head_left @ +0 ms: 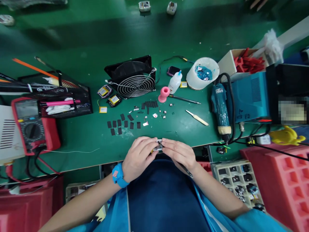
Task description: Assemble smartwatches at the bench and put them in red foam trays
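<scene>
At the table's front edge, my left hand [140,158] and my right hand [180,154] meet around a small electronic assembly [158,145]. Fingertips of both hands pinch it from either side and cover most of it; bits of silver, black and yellow show between them. A dark slim tool [185,169], perhaps tweezers, lies under my right palm and sticks out towards the wrist. Just beyond my hands are black rectangular pads [126,123], a strip of further black pads [151,104], a round white piece [154,115] and several tiny parts.
A fan [136,85], white bottle [175,83], pink spool-shaped holder [163,94] and white tub [190,77] stand farther back. A pale-handled tool [196,118] and an electric screwdriver [220,106] lie right. A multimeter [33,125] stands left. Trays [238,180] sit below the table edge.
</scene>
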`<control>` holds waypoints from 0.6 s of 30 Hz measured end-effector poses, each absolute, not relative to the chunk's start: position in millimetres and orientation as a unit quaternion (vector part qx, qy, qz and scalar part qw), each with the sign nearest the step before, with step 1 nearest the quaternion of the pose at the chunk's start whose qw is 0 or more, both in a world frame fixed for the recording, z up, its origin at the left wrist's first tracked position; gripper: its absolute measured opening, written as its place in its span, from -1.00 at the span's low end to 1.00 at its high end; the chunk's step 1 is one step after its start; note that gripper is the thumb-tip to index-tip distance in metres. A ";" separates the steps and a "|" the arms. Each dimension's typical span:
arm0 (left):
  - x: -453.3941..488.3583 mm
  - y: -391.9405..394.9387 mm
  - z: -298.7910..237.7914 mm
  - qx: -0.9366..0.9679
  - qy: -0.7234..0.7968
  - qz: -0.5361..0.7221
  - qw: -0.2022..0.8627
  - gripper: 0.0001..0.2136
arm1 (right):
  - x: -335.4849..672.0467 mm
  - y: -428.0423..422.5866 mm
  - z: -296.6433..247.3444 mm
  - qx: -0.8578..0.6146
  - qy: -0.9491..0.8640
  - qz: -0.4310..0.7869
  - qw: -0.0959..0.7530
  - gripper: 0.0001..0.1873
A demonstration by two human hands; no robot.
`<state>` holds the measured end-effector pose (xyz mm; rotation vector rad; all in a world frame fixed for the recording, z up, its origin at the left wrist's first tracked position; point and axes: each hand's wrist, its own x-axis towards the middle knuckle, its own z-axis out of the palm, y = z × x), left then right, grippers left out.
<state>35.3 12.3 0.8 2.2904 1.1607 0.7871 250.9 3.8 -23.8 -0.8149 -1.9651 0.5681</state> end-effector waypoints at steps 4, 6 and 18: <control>36.7 18.6 4.5 0.796 0.436 0.281 0.312 -0.75 | 252.5 5.1 -23.2 -0.330 -0.791 0.243 0.454 -0.72; 36.8 22.3 6.0 0.789 0.437 0.271 0.336 -0.75 | 252.8 6.0 -20.2 -0.336 -0.775 0.272 0.461 -0.75; 34.8 30.6 10.2 0.782 0.434 0.246 0.375 -0.76 | 250.3 15.9 1.8 -0.418 -0.679 0.419 0.435 -0.77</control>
